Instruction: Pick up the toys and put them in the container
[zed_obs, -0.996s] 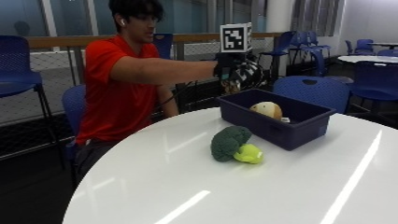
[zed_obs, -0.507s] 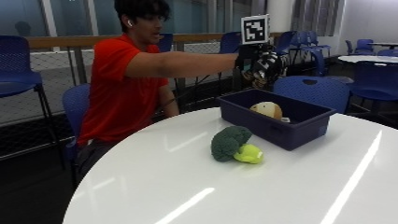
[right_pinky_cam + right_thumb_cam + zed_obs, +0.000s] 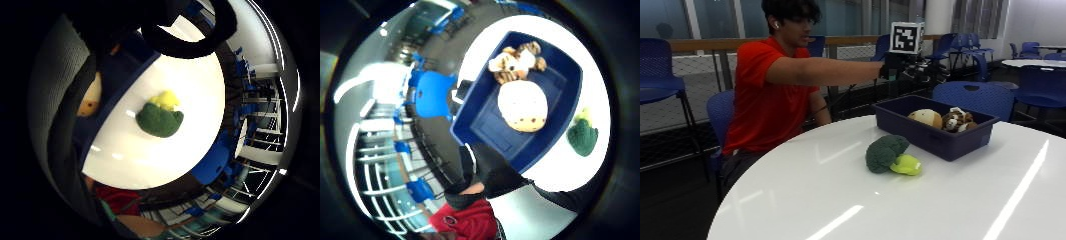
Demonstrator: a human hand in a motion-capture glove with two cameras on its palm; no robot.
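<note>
Bin: blue bin [image 3: 936, 136] on white table [image 3: 840, 200] holds a round cream toy [image 3: 926, 117] and a tiger toy [image 3: 958, 120].
Table: broccoli toy [image 3: 889, 155] at the bin's 8 o'clock.
Hand: gloved right hand [image 3: 913, 67] held out above the bin, fingers loose, holding nothing.

The broccoli toy [image 3: 889, 155] lies alone on the white tabletop [image 3: 840, 200], just beside the near wall of the blue container [image 3: 933, 127] but apart from it — bare surface lies on its other sides and nothing stands above it. Inside the container a round cream toy [image 3: 926, 117] and a striped tiger toy [image 3: 956, 120] take up the far end; the near part of its floor shows bare in the thumb-side palm view. The gloved right hand [image 3: 909, 70] hangs above the container's far edge.
</note>
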